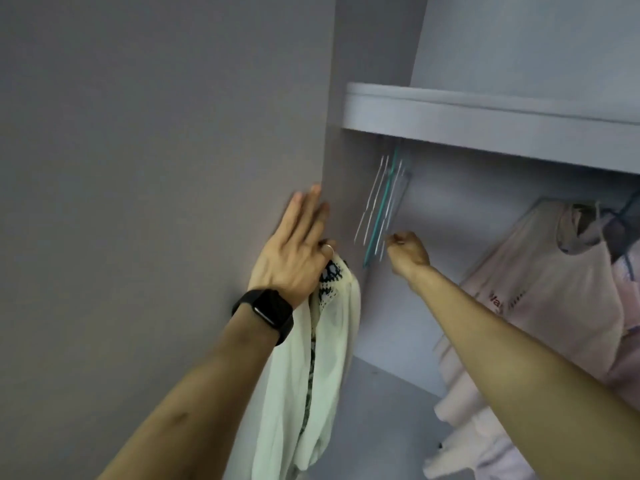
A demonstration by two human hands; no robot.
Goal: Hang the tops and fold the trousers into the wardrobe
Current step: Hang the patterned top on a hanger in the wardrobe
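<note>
My left hand (298, 247) lies flat against the wardrobe door (166, 168), fingers spread, with a cream top (325, 368) that has a dark patterned trim pinched under the thumb and hanging down. My right hand (408, 252) reaches into the wardrobe with fingers closed, right beside several thin empty hangers (381, 206), wire ones and a teal one, blurred with motion. Whether the hand grips a hanger is unclear. A pale pink top (540, 289) hangs further right on the rail.
A grey shelf (485, 119) runs across above the hangers. The wardrobe's side panel (343, 202) stands between my hands. More pale garments (464, 445) hang low at the right. The wardrobe floor (391, 427) shows below.
</note>
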